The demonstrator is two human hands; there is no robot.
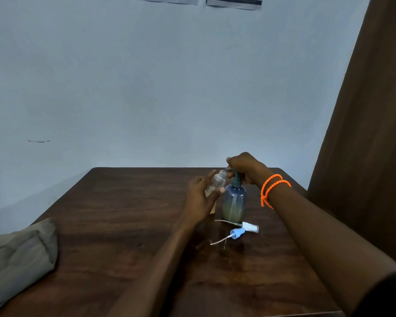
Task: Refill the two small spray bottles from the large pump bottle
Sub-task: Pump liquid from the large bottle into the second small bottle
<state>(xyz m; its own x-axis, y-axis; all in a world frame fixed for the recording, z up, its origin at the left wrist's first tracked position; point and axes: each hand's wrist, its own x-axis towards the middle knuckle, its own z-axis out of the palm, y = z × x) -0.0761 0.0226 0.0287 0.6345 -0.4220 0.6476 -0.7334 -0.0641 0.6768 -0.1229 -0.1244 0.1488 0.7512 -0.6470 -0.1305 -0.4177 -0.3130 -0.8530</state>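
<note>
The large blue pump bottle [234, 203] stands on the dark wooden table [124, 225], about a third full of yellowish liquid. My right hand [245, 167] rests on top of its grey pump head, fingers curled over it. My left hand [198, 197] holds a small clear spray bottle [217, 183], uncapped and tilted, its open neck just beside the pump's nozzle. Part of a second small bottle [213, 208] shows behind my left hand. Two removed spray heads lie in front of the pump bottle: a white one [249, 227] and a blue one [237, 232], each with its dip tube.
A grey-beige cloth pouch [18, 255] lies at the table's left front edge. A brown curtain [364, 133] hangs at the right. The pale wall stands just behind the table's far edge. Orange bead bracelets [271, 188] circle my right wrist.
</note>
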